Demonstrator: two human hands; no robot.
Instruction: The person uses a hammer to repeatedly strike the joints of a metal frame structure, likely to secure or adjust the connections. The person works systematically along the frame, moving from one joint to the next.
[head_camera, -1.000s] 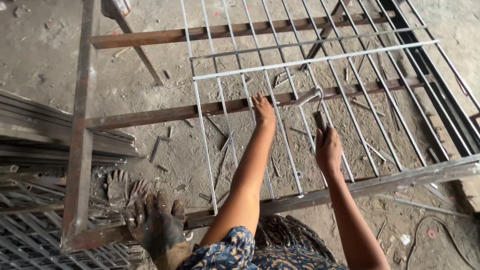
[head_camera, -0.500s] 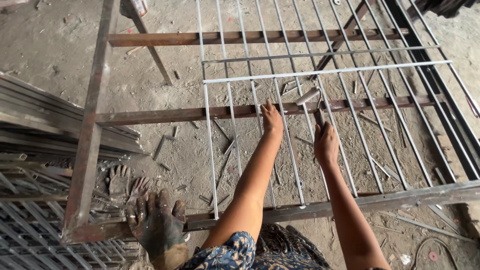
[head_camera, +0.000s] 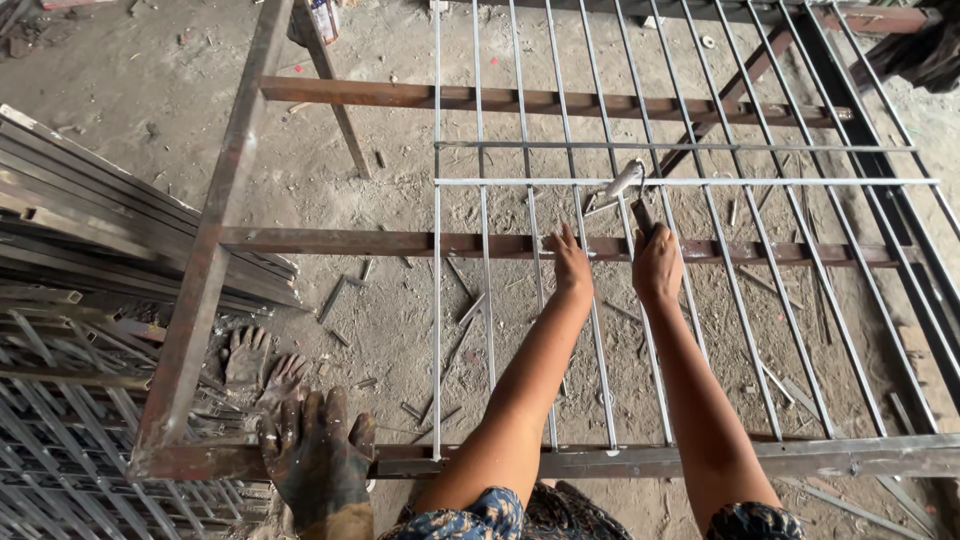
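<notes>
Bare forearms — blue patterned sleeves

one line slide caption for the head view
Left hand steadies a steel rod grid on a rusty frame while right hand grips a hammer.

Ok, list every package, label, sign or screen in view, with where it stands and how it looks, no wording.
Printed package or can: at the top edge, left of centre, behind the rusty frame; small, upright, cut off by the picture edge, pale with red and blue patches. Too small to tell its kind.
No signs, screens or other labels in view.
</notes>
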